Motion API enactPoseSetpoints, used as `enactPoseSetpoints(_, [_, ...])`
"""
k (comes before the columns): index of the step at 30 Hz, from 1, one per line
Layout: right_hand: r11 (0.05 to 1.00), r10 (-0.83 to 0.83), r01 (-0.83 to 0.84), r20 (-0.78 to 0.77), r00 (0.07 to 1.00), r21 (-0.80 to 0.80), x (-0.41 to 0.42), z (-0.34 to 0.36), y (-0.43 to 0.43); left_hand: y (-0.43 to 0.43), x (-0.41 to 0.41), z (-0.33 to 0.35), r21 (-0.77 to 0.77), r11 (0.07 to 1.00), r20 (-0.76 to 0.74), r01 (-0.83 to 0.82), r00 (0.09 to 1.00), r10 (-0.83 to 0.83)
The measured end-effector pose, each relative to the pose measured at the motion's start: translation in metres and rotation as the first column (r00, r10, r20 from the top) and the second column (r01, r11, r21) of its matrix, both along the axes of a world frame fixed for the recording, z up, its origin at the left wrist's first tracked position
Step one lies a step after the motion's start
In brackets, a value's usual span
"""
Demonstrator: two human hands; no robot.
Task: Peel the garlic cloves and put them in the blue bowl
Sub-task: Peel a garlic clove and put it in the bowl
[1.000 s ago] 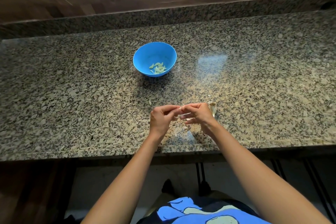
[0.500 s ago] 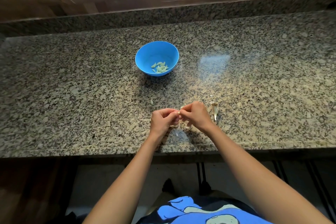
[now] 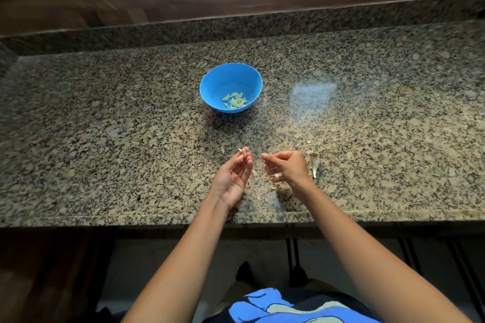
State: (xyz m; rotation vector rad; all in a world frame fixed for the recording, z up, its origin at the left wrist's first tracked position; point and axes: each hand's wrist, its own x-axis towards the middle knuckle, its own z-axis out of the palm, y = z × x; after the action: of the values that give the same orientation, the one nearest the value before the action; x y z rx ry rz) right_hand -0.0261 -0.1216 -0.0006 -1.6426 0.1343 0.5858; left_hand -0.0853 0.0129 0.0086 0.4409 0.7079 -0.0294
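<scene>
Garlic is being peeled at the near edge of the speckled tabletop (image 3: 105, 139) in the head view, the only one there is. The left hand (image 3: 231, 178) is lying palm-up, its thumb and forefinger pinching a small pale piece that I am taking to be the garlic clove (image 3: 242, 151), held just above the stone. The right hand (image 3: 287, 168) is hovering just beside it with a gap between the two, its fingers curled inward; whether it is holding a scrap of skin is too small to tell. The blue bowl (image 3: 223, 78) is sitting well beyond both hands, toward the back wall, with a little heap of peeled cloves (image 3: 235, 101) lying in its bottom. Dry husk (image 3: 313, 162) is lying just right of the right hand, and loose papery scraps (image 3: 282, 187) are lying under the wrists.

The clove is looking close to bare, so the step in hand is probably the last stripping. Doing it well is meaning pinching the clove by one end only, catching the loose skin edge with a nail and pulling along its length, then checking for clinging film before carrying it over the rim and releasing it low.
</scene>
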Motion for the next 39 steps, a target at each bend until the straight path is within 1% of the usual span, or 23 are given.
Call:
enactPoseSetpoints(2, [0.999, 0.014, -0.012, 0.057, 0.998, -0.035, -0.002, -0.002, 0.003, 0.003, -0.001, 0.001, 0.052, 0.998, 0.004, 0.023, 1.0, -0.023])
enactPoseSetpoints(3, [0.996, 0.03, -0.02, 0.107, 0.994, -0.09, -0.002, -0.003, 0.004, 0.006, 0.0, 0.001, 0.107, 0.994, 0.004, 0.035, 0.999, -0.036])
enactPoseSetpoints(5, [0.975, 0.072, -0.025, 0.205, 0.976, -0.222, -0.002, -0.005, 0.005, 0.018, 0.002, 0.0, 0.339, 0.938, -0.052, 0.07, 0.997, -0.056])
enactPoseSetpoints(6, [0.963, 0.087, -0.021, 0.238, 0.967, -0.269, -0.001, -0.006, 0.004, 0.025, 0.003, -0.002, 0.502, 0.859, -0.116, 0.102, 0.992, -0.05])
enactPoseSetpoints(7, [0.953, 0.1, -0.018, 0.257, 0.961, -0.302, -0.001, -0.007, 0.003, 0.033, 0.004, -0.005, 0.666, 0.731, -0.194, 0.15, 0.981, -0.024])
enactPoseSetpoints(8, [0.946, 0.108, -0.016, 0.268, 0.957, -0.324, -0.001, -0.008, 0.002, 0.04, 0.005, -0.009, 0.793, 0.572, -0.262, 0.21, 0.965, 0.009])
enactPoseSetpoints(9, [0.94, 0.111, -0.013, 0.271, 0.956, -0.34, 0.0, -0.01, 0.001, 0.046, 0.006, -0.013, 0.864, 0.43, -0.306, 0.262, 0.951, 0.034])
enactPoseSetpoints(10, [0.938, 0.107, -0.008, 0.268, 0.958, -0.347, 0.0, -0.011, -0.001, 0.051, 0.007, -0.016, 0.894, 0.339, -0.328, 0.294, 0.944, 0.045])
enactPoseSetpoints(13, [0.95, 0.062, 0.018, 0.245, 0.967, -0.311, -0.001, -0.01, -0.004, 0.054, 0.008, -0.02, 0.926, 0.205, -0.331, 0.317, 0.943, 0.035])
enactPoseSetpoints(17, [0.923, -0.005, 0.115, 0.288, 0.958, -0.366, -0.002, -0.009, -0.014, 0.033, 0.001, -0.016, 0.969, -0.135, -0.196, 0.205, 0.978, 0.077])
enactPoseSetpoints(18, [0.919, -0.008, 0.123, 0.294, 0.956, -0.375, -0.002, -0.009, -0.015, 0.027, -0.001, -0.015, 0.969, -0.175, -0.159, 0.172, 0.983, 0.087])
enactPoseSetpoints(20, [0.927, -0.018, 0.124, 0.287, 0.958, -0.353, -0.002, -0.011, -0.017, 0.016, -0.003, -0.015, 0.97, -0.194, -0.138, 0.146, 0.989, 0.053])
enactPoseSetpoints(22, [0.932, -0.033, 0.129, 0.276, 0.961, -0.339, -0.002, -0.012, -0.018, 0.0, 0.0, -0.014, 0.967, -0.221, -0.161, 0.125, 0.975, -0.154])
enactPoseSetpoints(24, [0.939, -0.072, 0.145, 0.235, 0.969, -0.311, -0.002, -0.013, -0.021, -0.019, 0.011, -0.015, 0.925, -0.348, -0.292, 0.15, 0.868, -0.403])
enactPoseSetpoints(25, [0.946, -0.105, 0.158, 0.195, 0.975, -0.282, -0.001, -0.013, -0.022, -0.026, 0.017, -0.015, 0.894, -0.409, -0.377, 0.185, 0.803, -0.461])
enactPoseSetpoints(27, [0.961, -0.171, 0.189, 0.106, 0.98, -0.203, -0.002, -0.012, -0.026, -0.031, 0.025, -0.016, 0.82, -0.525, -0.509, 0.227, 0.708, -0.489])
enactPoseSetpoints(30, [0.97, -0.21, 0.212, 0.034, 0.977, -0.116, 0.0, -0.011, -0.034, -0.016, 0.014, -0.023, 0.699, -0.698, -0.622, 0.156, 0.614, -0.486])
enactPoseSetpoints(31, [0.973, -0.212, 0.213, 0.025, 0.977, -0.093, -0.001, -0.01, -0.036, -0.008, 0.006, -0.026, 0.67, -0.733, -0.637, 0.117, 0.597, -0.488])
enactPoseSetpoints(32, [0.973, -0.218, 0.219, 0.018, 0.976, -0.074, -0.001, -0.009, -0.037, 0.0, -0.003, -0.028, 0.674, -0.734, -0.619, 0.084, 0.605, -0.501])
enactPoseSetpoints(33, [0.971, -0.232, 0.232, 0.007, 0.973, -0.059, -0.003, -0.008, -0.035, 0.008, -0.012, -0.028, 0.689, -0.723, -0.591, 0.058, 0.622, -0.514])
enactPoseSetpoints(36, [0.963, -0.266, 0.269, -0.089, 0.96, 0.022, -0.01, -0.004, -0.027, 0.022, -0.033, -0.037, 0.669, -0.733, -0.452, -0.127, 0.713, -0.536])
enactPoseSetpoints(38, [0.963, -0.229, 0.253, -0.21, 0.951, 0.094, -0.017, 0.002, -0.02, 0.023, -0.035, -0.041, 0.698, -0.706, -0.392, -0.122, 0.76, -0.519])
enactPoseSetpoints(39, [0.965, -0.192, 0.232, -0.274, 0.942, 0.12, -0.019, 0.004, -0.016, 0.017, -0.032, -0.034, 0.768, -0.64, -0.369, -0.039, 0.789, -0.491])
